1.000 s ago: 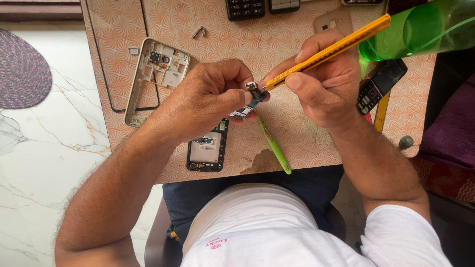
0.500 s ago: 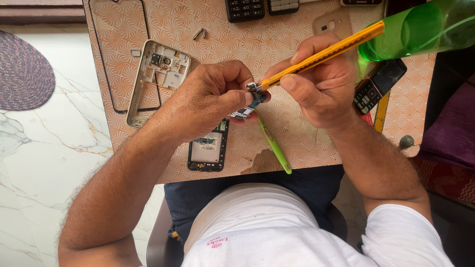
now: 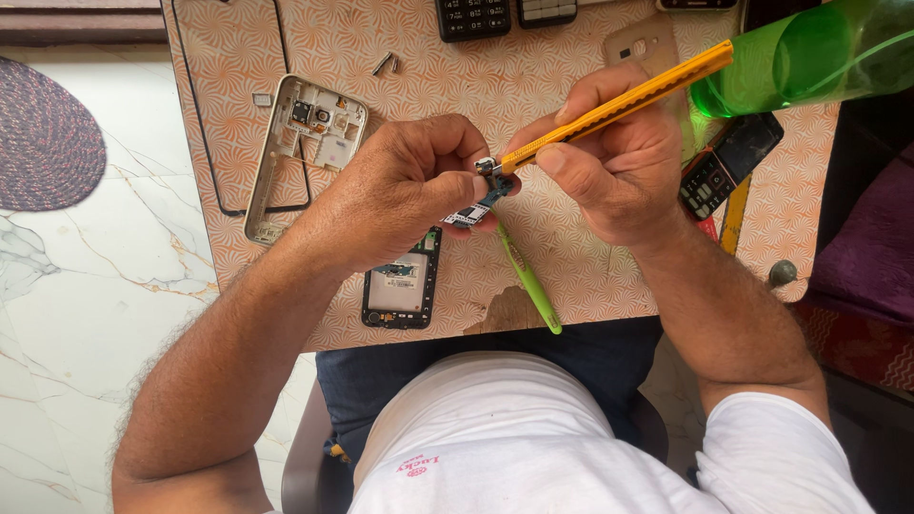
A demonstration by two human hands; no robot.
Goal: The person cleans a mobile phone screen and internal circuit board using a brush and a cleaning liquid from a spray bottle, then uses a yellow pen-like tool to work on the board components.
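Observation:
My left hand pinches a small circuit board part above the patterned table. My right hand grips a long yellow tool, and its tip touches the metal end of that part. A green-handled tool lies on the table just below both hands. An opened phone body with its board showing rests under my left wrist. A pale phone frame lies to the left of my left hand.
A thin black bezel lies at the table's left side, with small metal bits near it. Keypad phones sit at the far edge, another at the right. A green bottle stands top right. A woven mat lies on the marble floor.
Both hands hold nearly the same pose. The yellow tool's tip has stayed at the small part, with only slight shifts.

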